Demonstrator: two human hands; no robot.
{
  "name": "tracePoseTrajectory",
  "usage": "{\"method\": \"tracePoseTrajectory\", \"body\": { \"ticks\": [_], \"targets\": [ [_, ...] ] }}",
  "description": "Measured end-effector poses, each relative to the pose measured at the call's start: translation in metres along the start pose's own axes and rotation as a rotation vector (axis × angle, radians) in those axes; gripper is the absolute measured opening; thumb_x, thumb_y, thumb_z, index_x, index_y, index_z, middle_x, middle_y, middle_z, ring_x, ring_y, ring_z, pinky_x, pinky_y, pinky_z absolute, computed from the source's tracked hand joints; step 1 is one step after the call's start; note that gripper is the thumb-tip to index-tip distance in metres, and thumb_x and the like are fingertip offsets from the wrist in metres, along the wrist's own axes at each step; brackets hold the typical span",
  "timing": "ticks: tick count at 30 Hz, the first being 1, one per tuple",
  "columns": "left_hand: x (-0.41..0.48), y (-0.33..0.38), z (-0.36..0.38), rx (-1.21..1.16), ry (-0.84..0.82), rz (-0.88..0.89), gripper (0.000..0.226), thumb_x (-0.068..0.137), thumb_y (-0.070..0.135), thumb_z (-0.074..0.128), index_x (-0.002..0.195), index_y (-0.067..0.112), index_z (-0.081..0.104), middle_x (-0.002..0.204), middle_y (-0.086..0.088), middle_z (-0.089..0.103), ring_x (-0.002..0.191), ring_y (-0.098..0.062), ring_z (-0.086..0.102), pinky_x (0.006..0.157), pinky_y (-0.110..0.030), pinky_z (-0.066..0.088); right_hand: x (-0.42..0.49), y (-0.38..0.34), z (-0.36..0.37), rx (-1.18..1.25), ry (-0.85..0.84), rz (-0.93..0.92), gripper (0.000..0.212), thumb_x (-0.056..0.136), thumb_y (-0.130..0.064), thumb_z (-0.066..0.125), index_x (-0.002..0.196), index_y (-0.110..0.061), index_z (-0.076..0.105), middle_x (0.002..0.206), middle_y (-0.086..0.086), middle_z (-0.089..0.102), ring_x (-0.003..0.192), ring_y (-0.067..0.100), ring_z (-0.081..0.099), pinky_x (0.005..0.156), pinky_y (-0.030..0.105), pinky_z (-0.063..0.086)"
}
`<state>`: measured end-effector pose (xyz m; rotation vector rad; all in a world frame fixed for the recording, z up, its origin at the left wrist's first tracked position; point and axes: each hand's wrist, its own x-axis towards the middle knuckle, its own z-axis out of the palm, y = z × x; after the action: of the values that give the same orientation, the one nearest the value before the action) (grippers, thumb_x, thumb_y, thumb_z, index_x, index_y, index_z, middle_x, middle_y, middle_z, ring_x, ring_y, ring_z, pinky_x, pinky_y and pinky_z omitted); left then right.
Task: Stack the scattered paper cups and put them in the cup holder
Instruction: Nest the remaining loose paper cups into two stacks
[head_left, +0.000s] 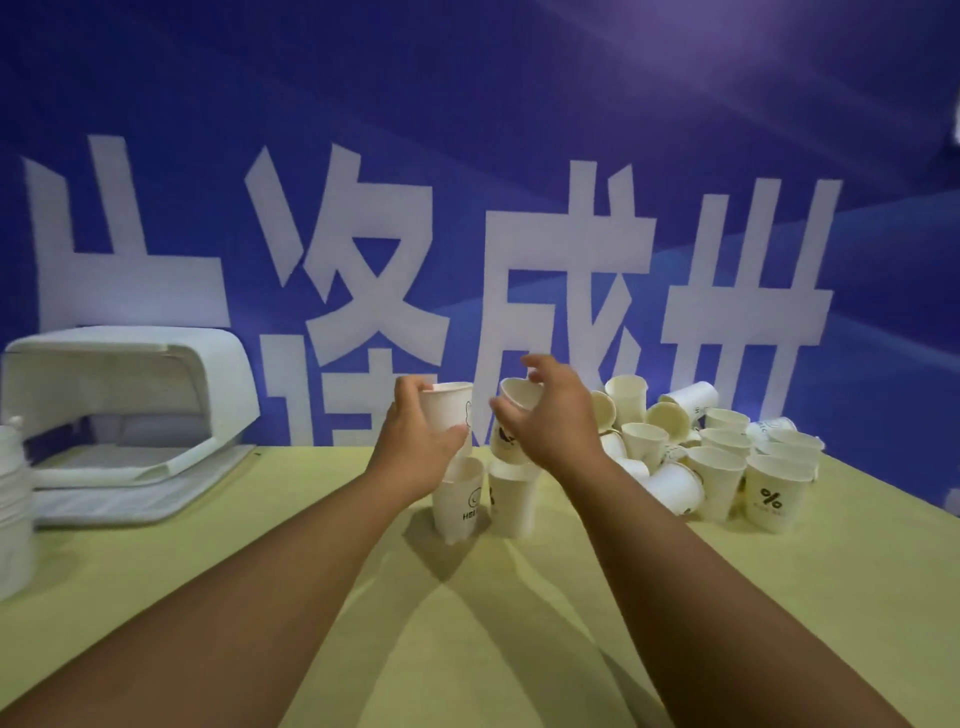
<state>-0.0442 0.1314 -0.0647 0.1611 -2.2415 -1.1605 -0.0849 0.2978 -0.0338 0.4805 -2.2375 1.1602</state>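
My left hand (415, 441) grips a white paper cup (448, 402) upright above the yellow table (467, 623). To its right, my right hand (550, 421) holds a second white cup (519, 396) tilted toward the first, fingers curled round it. Under the hands stand two upright cups (462, 501), one printed with a logo, and a third cup shows behind my right hand. A heap of several loose white cups (717, 457), some upright and some lying on their sides, spreads to the right. At the left edge stands a tall stack of white cups (13, 499), partly cut off by the frame.
A white box-shaped appliance (130, 405) with an open front sits at the back left on the table. A blue banner (467, 208) with large white characters forms the wall behind. Bare tabletop lies in the foreground under my forearms.
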Motion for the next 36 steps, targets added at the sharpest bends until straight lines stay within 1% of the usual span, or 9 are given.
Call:
{"method": "tracePoseTrajectory", "body": {
  "ticks": [4,9,15,20,23,27,29,32,36],
  "targets": [
    [-0.006,-0.012,0.001,0.098,-0.016,-0.002,0.054,0.085,0.030,0.078,0.115,0.032,0.034,0.121,0.001,0.054,0.102,-0.022,0.057,0.077,-0.036,0.055,-0.006,0.019,0.017,-0.029,-0.111,0.069,0.070,0.081,-0.043,0.079,0.142,-0.027,0.049,0.136,-0.001,0.055,0.117,0.016,0.056,0.097,0.034,0.052],
    [-0.004,-0.016,0.000,0.072,-0.055,-0.014,0.058,0.082,0.033,0.081,0.117,0.034,0.035,0.124,0.001,0.055,0.104,-0.023,0.060,0.083,-0.041,0.059,-0.013,0.033,0.024,-0.097,-0.227,0.088,0.080,0.078,-0.054,0.078,0.146,-0.028,0.044,0.142,0.000,0.054,0.123,0.021,0.056,0.097,0.038,0.051],
    [-0.008,-0.017,0.007,0.052,-0.131,-0.091,0.075,0.089,0.058,0.064,0.150,0.033,0.028,0.136,-0.001,0.056,0.118,-0.025,0.058,0.094,-0.037,0.050,-0.019,0.044,0.029,-0.164,-0.330,0.136,0.077,0.086,-0.064,0.059,0.147,-0.018,0.047,0.147,0.003,0.054,0.134,0.025,0.051,0.107,0.044,0.046],
    [-0.012,-0.023,0.013,0.297,-0.224,-0.119,0.054,0.100,0.050,0.051,0.143,0.017,0.052,0.145,-0.004,0.055,0.128,-0.025,0.053,0.097,-0.033,0.041,-0.026,0.050,0.031,-0.227,-0.399,0.123,0.048,0.091,-0.056,0.055,0.117,-0.019,0.066,0.116,0.003,0.070,0.102,0.022,0.063,0.093,0.041,0.054],
    [-0.014,-0.023,0.016,0.328,-0.164,-0.135,0.061,0.098,0.058,0.049,0.147,0.022,0.047,0.148,-0.001,0.052,0.132,-0.025,0.050,0.104,-0.039,0.043,-0.029,0.051,0.024,-0.162,-0.380,0.137,0.063,0.092,-0.059,0.057,0.142,-0.021,0.054,0.140,0.001,0.059,0.126,0.024,0.056,0.102,0.038,0.047],
    [-0.027,-0.004,0.028,0.422,0.183,0.015,0.033,0.094,0.056,0.052,0.111,0.028,0.060,0.113,0.005,0.060,0.109,-0.019,0.051,0.094,-0.038,0.040,-0.034,0.065,-0.008,-0.087,-0.266,0.168,0.053,0.094,-0.053,0.061,0.138,-0.024,0.056,0.136,-0.003,0.060,0.120,0.020,0.059,0.095,0.035,0.051],
    [-0.041,0.011,0.042,0.345,0.231,0.092,0.018,0.093,0.046,0.056,0.090,0.028,0.057,0.094,0.009,0.057,0.096,-0.016,0.050,0.085,-0.034,0.037,-0.038,0.079,-0.029,-0.111,-0.225,0.200,0.042,0.094,-0.044,0.065,0.130,-0.023,0.062,0.126,-0.005,0.065,0.107,0.015,0.062,0.088,0.030,0.051],
    [-0.061,0.033,0.076,0.198,0.120,0.119,0.017,0.090,0.032,0.058,0.075,0.026,0.052,0.078,0.011,0.056,0.081,-0.017,0.053,0.072,-0.033,0.041,-0.045,0.103,-0.063,-0.191,-0.153,0.234,0.023,0.092,-0.033,0.066,0.112,-0.023,0.072,0.106,-0.007,0.072,0.090,0.011,0.064,0.083,0.032,0.056],
    [-0.076,0.063,0.129,0.046,-0.127,0.059,0.013,0.089,0.032,0.059,0.079,0.024,0.056,0.078,0.007,0.063,0.075,-0.018,0.060,0.066,-0.036,0.051,-0.051,0.136,-0.102,-0.275,-0.053,0.301,0.011,0.089,-0.028,0.066,0.091,-0.023,0.074,0.080,-0.008,0.070,0.074,0.012,0.065,0.074,0.039,0.061]
  ]
}}
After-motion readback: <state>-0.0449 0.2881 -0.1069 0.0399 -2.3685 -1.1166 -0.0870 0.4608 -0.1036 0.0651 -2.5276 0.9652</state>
